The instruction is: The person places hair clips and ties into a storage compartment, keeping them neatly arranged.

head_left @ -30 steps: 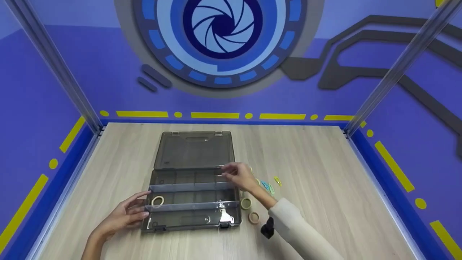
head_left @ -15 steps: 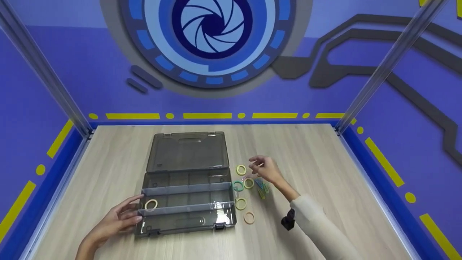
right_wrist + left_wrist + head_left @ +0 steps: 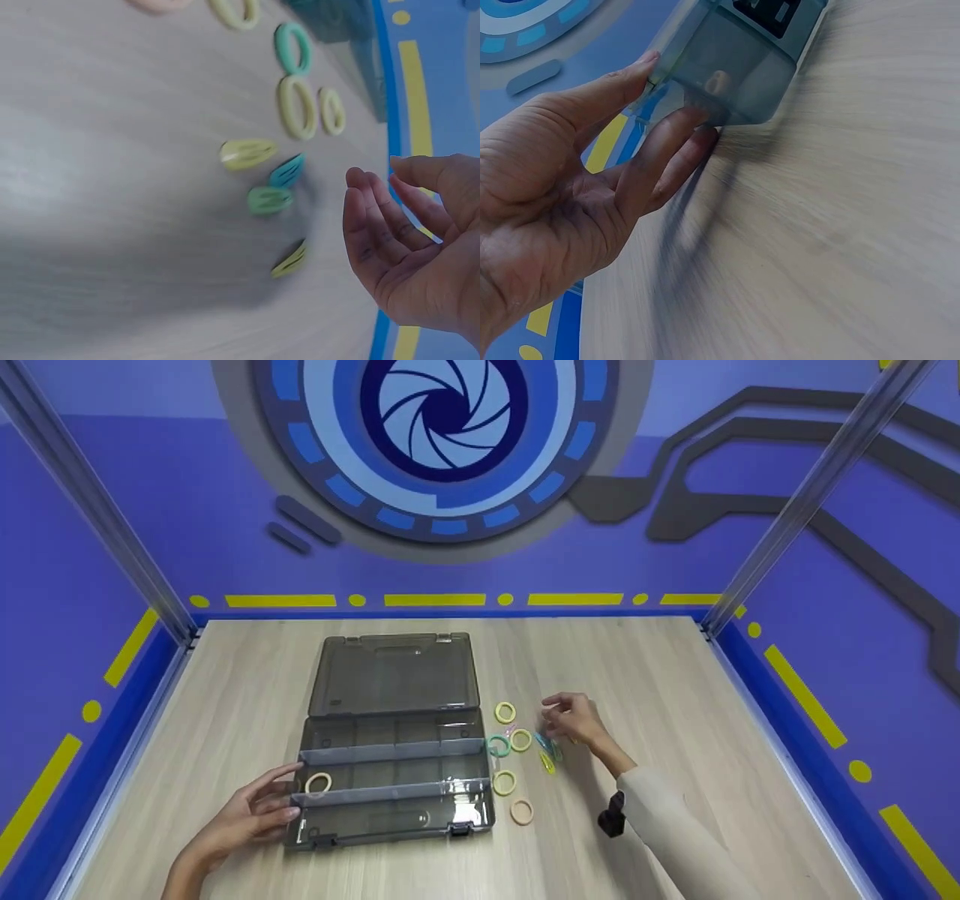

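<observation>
A smoky see-through organizer box [image 3: 397,679] lies with its lid folded back, its tray split into long rows by dividers. One beige hair tie [image 3: 328,781] leans in the middle row near the left end. My left hand [image 3: 240,817] touches the box's left wall from outside, fingers loosely bent, as the left wrist view [image 3: 577,165] shows. Above the snap hair clips, my right hand [image 3: 577,720] hovers with relaxed fingers and nothing in them. Under it in the right wrist view are a yellow clip [image 3: 247,154], a blue clip [image 3: 286,171], a green clip [image 3: 268,199] and another yellow clip [image 3: 289,259].
Right of the box lie several loose hair ties: yellow ones, a teal hair tie [image 3: 282,46] and a peach hair tie [image 3: 513,812]. A pink clip [image 3: 511,730] sits among them. Blue panels [image 3: 225,525] wall in the wooden table [image 3: 637,660] at back and sides.
My right hand has gone from over the box's back row rightwards to the hair clips, uncovering the hair ties. The left hand stays at the box's left side. The head view has shifted slightly.
</observation>
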The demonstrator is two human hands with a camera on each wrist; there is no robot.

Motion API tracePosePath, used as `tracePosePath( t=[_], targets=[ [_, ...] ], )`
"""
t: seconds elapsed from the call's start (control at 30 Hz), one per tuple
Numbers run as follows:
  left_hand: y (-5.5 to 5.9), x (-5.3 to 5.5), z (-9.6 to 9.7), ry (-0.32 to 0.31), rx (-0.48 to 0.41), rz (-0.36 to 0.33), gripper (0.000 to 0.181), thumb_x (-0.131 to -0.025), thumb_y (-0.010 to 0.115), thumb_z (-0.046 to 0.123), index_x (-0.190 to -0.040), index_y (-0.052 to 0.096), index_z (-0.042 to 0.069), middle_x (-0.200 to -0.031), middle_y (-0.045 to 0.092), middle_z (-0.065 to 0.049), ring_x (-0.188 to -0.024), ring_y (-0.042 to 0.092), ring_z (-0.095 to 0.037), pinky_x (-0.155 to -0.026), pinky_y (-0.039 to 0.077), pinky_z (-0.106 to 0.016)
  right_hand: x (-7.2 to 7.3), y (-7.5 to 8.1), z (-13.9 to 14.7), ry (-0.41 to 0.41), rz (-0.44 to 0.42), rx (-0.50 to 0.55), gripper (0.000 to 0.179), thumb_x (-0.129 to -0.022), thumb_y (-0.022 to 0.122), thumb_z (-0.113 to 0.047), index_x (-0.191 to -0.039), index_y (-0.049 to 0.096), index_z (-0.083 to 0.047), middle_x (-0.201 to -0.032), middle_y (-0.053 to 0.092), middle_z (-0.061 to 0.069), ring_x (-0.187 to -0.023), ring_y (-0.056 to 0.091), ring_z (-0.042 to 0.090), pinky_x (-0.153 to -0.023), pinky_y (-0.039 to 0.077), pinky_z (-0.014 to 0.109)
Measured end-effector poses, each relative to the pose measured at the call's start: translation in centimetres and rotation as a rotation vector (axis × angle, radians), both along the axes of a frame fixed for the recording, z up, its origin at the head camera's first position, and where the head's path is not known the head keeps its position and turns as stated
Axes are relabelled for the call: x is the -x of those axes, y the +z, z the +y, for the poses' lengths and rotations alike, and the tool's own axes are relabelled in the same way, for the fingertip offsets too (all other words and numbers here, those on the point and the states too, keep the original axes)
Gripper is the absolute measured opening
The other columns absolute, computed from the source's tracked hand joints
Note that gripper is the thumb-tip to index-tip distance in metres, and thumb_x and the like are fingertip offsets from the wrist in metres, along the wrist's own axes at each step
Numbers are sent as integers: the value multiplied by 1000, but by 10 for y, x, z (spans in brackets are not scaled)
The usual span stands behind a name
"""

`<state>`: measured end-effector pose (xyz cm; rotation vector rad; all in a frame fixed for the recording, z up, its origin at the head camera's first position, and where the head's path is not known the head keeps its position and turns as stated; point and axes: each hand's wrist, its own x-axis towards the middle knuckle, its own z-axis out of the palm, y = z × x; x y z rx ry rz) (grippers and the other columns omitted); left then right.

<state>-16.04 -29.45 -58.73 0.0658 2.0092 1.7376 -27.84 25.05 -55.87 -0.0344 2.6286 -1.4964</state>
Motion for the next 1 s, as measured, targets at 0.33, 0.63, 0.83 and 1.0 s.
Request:
tracePosePath(
  t=[0.33, 0.63, 0.83, 1.0],
  targets=[
    [0, 1, 0, 8, -2, -10, 78, -98, 70, 17, -161, 25, 10, -152, 33, -36, -123, 62, -23, -86, 59, -40, -3, -14, 4, 5, -61, -4, 22, -94, 63, 0, -111, 70, 13, -94, 75, 25, -75, 72, 20, -64, 59, 29],
    [-3, 0, -2, -5, -35, 14, 76, -98, 70, 15, -161, 28, 12, -151, 33, -36, -117, 64, -15, -84, 59, -38, -8, -23, -13, 73, -50, -9, 17, -95, 67, -2, -103, 72, 12, -83, 75, 21, -63, 68, 13, -57, 56, 27],
    [-2, 1, -2, -22, -41, 33, 77, -97, 70, 14, -160, 26, 9, -150, 32, -38, -117, 62, -17, -82, 59, -37, -11, -28, -23, 51, -27, -96, 13, -92, 72, -1, -99, 74, 9, -80, 74, 18, -60, 68, 16, -52, 53, 24],
    [-2, 2, -3, -22, -36, 31, 77, -97, 70, 14, -160, 26, 8, -150, 34, -39, -116, 63, -16, -81, 59, -36, -12, -31, -33, 19, 75, -200, 8, -87, 77, 0, -90, 77, 7, -75, 74, 15, -59, 68, 19, -51, 50, 22]
  ],
)
